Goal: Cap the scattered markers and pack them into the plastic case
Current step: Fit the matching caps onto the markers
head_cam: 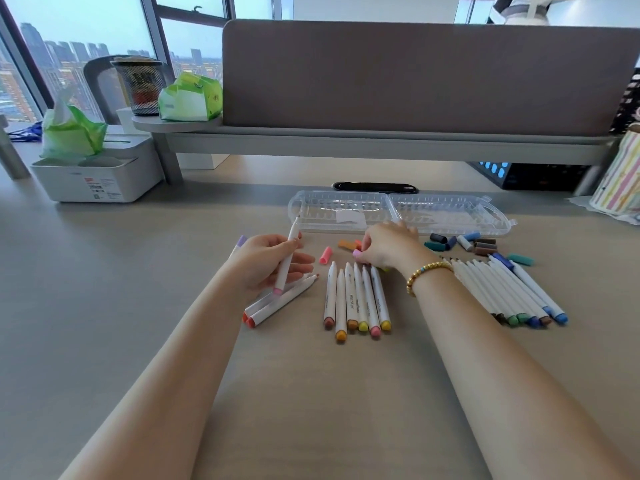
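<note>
Two hands over desk: left hand grips uncapped white marker, tip up; right hand pinches pink cap. Clear ribbed plastic case open flat behind. Loose caps right; marker rows between forearms.

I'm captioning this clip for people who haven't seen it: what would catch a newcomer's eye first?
Probably the two bare arms reaching in: the left hand holds up an uncapped white marker, while the right hand pinches a small pink cap. Next, the rows of markers lying on the desk between and beside the hands, with the open clear plastic case behind them.
</note>
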`<act>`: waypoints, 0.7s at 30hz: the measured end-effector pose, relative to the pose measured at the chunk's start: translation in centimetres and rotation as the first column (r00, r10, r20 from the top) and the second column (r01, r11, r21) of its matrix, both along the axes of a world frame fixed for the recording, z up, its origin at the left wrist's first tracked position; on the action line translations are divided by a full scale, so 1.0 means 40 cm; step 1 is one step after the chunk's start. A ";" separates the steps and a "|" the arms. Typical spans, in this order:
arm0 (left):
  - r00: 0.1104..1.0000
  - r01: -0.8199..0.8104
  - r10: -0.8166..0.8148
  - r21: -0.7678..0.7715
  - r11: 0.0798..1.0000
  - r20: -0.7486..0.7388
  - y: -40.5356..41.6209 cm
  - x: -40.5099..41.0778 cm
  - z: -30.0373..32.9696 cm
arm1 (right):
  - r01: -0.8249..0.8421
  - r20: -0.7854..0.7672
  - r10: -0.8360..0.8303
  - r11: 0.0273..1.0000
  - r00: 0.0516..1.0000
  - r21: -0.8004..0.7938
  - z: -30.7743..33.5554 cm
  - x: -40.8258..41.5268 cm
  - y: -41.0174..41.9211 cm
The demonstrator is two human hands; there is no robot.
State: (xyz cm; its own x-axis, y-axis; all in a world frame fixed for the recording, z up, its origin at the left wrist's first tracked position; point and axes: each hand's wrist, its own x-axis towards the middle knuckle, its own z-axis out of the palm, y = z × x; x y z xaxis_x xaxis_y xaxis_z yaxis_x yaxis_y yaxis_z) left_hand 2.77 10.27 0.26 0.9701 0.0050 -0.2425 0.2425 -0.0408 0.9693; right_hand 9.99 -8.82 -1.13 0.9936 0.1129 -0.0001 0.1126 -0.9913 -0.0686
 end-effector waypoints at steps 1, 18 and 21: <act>1.000 0.004 -0.004 0.001 1.000 0.001 -0.001 0.001 -0.001 | -0.003 0.013 0.003 1.000 1.000 -0.019 -0.001 0.001 0.002; 0.988 0.090 -0.123 0.300 0.950 0.091 -0.031 -0.013 0.005 | 0.095 -0.105 0.343 0.044 0.934 0.994 0.037 -0.033 -0.022; 0.985 0.117 -0.150 0.304 0.945 0.088 -0.034 -0.012 0.004 | 0.088 -0.103 0.353 0.058 0.930 0.994 0.032 -0.024 -0.017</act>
State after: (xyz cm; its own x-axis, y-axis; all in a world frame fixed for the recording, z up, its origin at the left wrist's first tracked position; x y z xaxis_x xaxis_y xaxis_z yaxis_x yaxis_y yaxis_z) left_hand 2.28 8.91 0.40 0.9872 -0.0709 -0.1428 0.1087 -0.3554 0.9284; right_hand 9.03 -9.49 0.14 0.9338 0.3577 0.0095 -0.0075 0.0462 -0.9989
